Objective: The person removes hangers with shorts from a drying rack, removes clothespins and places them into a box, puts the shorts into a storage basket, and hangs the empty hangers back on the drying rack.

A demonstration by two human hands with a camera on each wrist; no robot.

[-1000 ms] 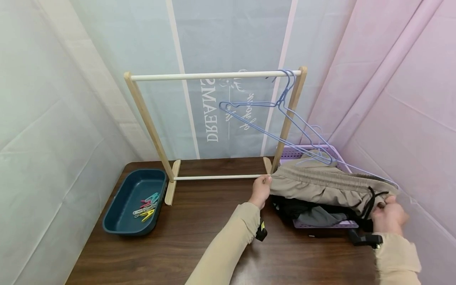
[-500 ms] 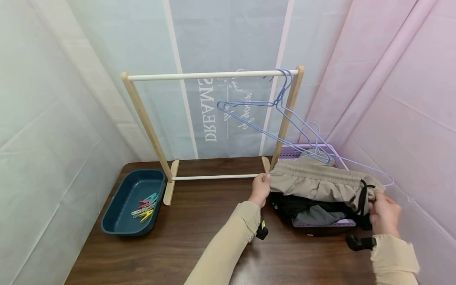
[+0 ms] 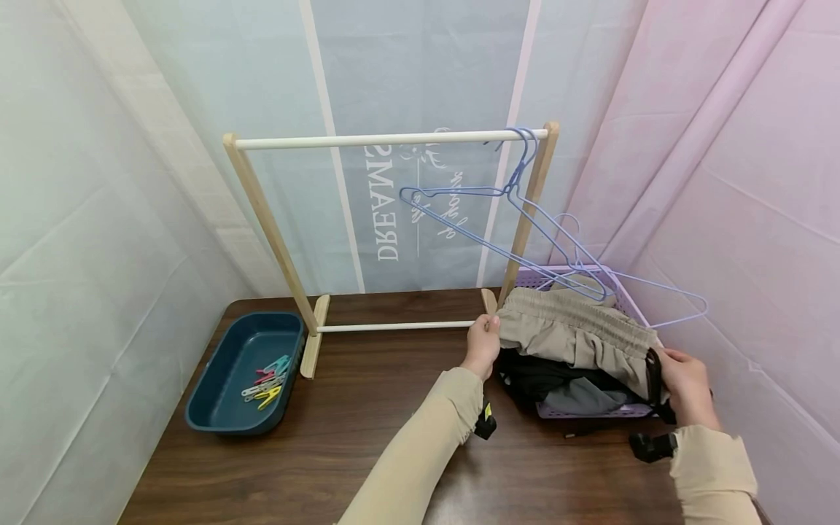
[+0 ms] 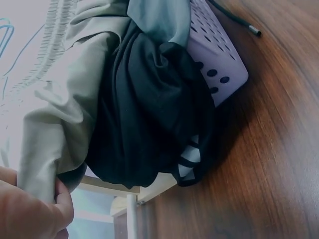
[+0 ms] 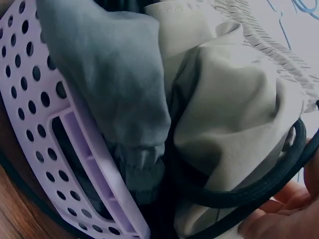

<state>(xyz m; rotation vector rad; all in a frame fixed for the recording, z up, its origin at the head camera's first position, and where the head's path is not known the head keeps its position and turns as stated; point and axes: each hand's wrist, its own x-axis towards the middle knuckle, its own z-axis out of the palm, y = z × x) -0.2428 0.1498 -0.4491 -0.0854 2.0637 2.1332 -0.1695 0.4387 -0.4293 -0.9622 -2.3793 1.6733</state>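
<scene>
Beige drawstring pants (image 3: 571, 328) with a gathered waistband lie over a heaped purple basket (image 5: 31, 94). My left hand (image 3: 483, 344) pinches the left end of the waistband between thumb and fingers, seen close up in the left wrist view. At the other end, my right hand (image 3: 685, 383) grips the waistband beside its black drawcord (image 5: 239, 196); its fingertips are partly hidden by cloth and cord. Just behind the waistband a loose blue hanger (image 3: 669, 289) slants, one arm sticking out to the right. Black clothing (image 4: 149, 109) and a grey garment (image 5: 109, 74) bulge from the basket underneath.
A wooden rack with a white top rail (image 3: 394, 139) stands at the back. Blue wire hangers (image 3: 459, 191) hang at its right end, reaching out over the basket. A dark blue tub (image 3: 216, 394) at left holds several clothespins (image 3: 269, 379).
My right hand has moved left, bringing the waistband's ends closer together. The loose hanger has shifted left, and its protruding arm now shows more. My left hand has barely moved.
</scene>
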